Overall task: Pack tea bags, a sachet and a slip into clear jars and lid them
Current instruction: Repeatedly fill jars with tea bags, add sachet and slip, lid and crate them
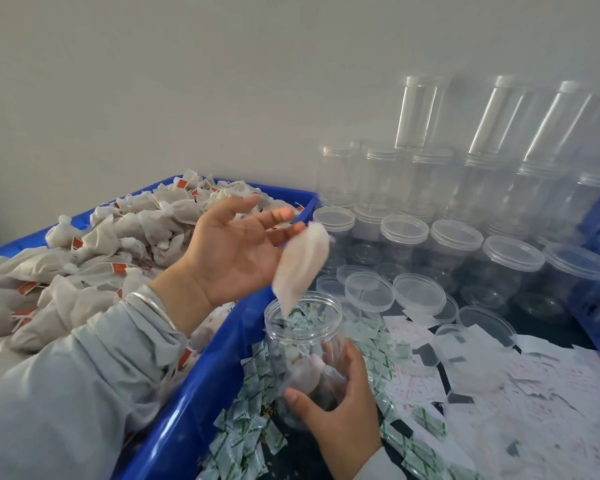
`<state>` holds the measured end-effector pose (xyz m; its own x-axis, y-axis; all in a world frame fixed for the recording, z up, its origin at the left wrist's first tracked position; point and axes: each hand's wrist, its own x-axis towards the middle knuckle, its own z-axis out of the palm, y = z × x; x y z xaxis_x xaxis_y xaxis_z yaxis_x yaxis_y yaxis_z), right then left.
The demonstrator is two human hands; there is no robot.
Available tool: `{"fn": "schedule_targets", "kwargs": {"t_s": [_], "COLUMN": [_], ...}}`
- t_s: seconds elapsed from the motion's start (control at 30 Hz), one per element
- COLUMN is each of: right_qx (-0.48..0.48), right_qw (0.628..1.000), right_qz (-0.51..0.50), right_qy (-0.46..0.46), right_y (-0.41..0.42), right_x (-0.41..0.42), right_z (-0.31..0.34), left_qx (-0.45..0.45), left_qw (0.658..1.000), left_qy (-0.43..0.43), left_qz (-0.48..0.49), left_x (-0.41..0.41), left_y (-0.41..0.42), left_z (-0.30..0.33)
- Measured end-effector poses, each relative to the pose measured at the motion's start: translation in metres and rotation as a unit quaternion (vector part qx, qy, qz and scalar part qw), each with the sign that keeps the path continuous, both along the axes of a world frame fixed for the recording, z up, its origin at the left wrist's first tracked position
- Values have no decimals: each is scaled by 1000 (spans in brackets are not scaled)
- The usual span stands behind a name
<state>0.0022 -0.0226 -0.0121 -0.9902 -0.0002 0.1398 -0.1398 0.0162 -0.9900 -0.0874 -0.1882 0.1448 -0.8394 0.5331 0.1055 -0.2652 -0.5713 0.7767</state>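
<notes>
Above jar (303, 336) | left hand (234, 249) fingers spread, tea bag (303, 268) seemingly released | right hand (340, 407) gripping jar

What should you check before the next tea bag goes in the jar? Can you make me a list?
1. Open jar has no lid: ok.
2. Right hand grips the jar: ok.
3. Falling tea bag is over the jar mouth: ok.
4. Left hand is open, free to fetch another: ok.
5. Blue bin has more tea bags: ok.
6. Number of bags inside the jar: cannot tell.
</notes>
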Motion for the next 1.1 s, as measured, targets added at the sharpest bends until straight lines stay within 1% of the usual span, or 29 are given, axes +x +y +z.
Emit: {"fn": "schedule_targets", "kwargs": {"t_s": [0.1, 0.27, 0.4, 0.47, 0.5, 0.53, 0.57, 0.6, 0.67, 0.73, 0.77, 0.83, 0.87, 0.9, 0.93, 1.0, 1.03, 1.07, 1.1], "right_qx": [-1, 23, 26, 17, 18, 23, 29, 30, 28, 31, 32, 32, 31, 28, 23, 23, 30, 38, 41], "right_qw": [1000, 1000, 999, 999, 999, 999, 999, 999, 998, 998, 998, 998, 998, 998, 997, 996, 996, 996, 995], "right_qz": [-1, -16, -26, -25, -25, -27, -27, -26, -20, -11, -6, 1, -1, -12, -27, -43, -41, -42, -48], "right_qy": [1, 13, 16, 17, 19, 25, 32, 37, 44, 46, 47, 47, 49, 53, 62, 73, 73, 74, 79], "right_y": [-1, -4, -4, -5, -5, -5, -6, -5, -4, -4, -4, -4, -5, -4, -4, -3, -3, -2, -1], "right_x": [1, 2, 3, 5, 5, 6, 7, 7, 6, 6, 6, 6, 6, 5, 4, 2, 1, 1, 0], "right_z": [0, 2, 2, 3, 4, 5, 5, 5, 4, 4, 4, 4, 4, 3, 3, 3, 3, 4, 4], "left_qx": [-15, -51, -84, -127, -167, -226, -302, -385, -546, -675, -723, -786, -800, -802, -794, -767, -762, -767, -779], "left_qw": [1000, 997, 988, 972, 957, 935, 903, 861, 755, 651, 610, 550, 531, 525, 530, 552, 552, 539, 520], "left_qy": [3, 5, -18, -31, -30, -20, -1, 24, 89, 151, 174, 210, 228, 245, 263, 291, 302, 313, 318], "left_qz": [4, 60, 132, 197, 237, 274, 307, 331, 351, 314, 273, 188, 161, 147, 143, 148, 152, 153, 150], "left_x": [2, -4, -15, -24, -29, -34, -40, -45, -53, -58, -61, -65, -66, -66, -66, -66, -67, -68, -71], "left_y": [3, -6, -19, -28, -33, -38, -42, -46, -53, -59, -60, -60, -58, -55, -51, -45, -44, -42, -41], "left_z": [-1, -1, -2, -4, -6, -10, -16, -23, -41, -58, -66, -79, -83, -86, -88, -90, -90, -91, -92]}}
